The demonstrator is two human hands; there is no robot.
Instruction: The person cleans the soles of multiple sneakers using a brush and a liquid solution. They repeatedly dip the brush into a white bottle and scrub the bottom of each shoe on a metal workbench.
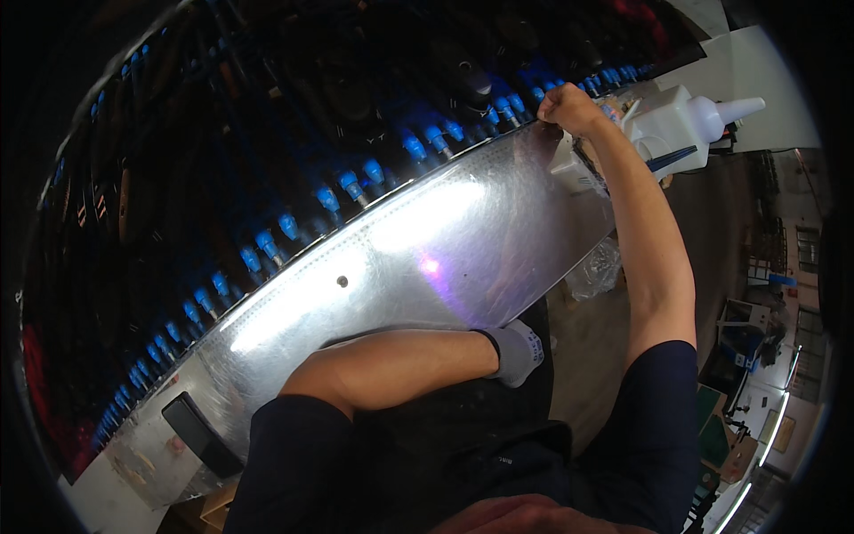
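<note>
I have a long, brushed silver metal sheet [463, 214] slanting across my view from lower left to upper right, glaring under white light, with a small dark round spot [342, 281] and a purple glow on it. Along its upper edge runs a row of blue-tipped metal fittings [351, 184], backed by a dark machine [467, 76] I can barely make out. Brownish-grey floor [592, 356] shows at right, and beyond it a cluttered room bends along the rim under bright strip lights [780, 423]. A flat black rectangular object [200, 433] lies toward the sheet's lower left end; a white plastic bottle with a conical nozzle [672, 129] is near the upper right. My right hand [569, 109] is at the sheet's upper edge beside the fittings, fingers drawn narrow; anything between them is hidden. The right forearm [649, 240] blocks part of the floor. My left hand [519, 354] shows only as grey fabric near the sheet's lower edge, so I can't tell its grip.
</note>
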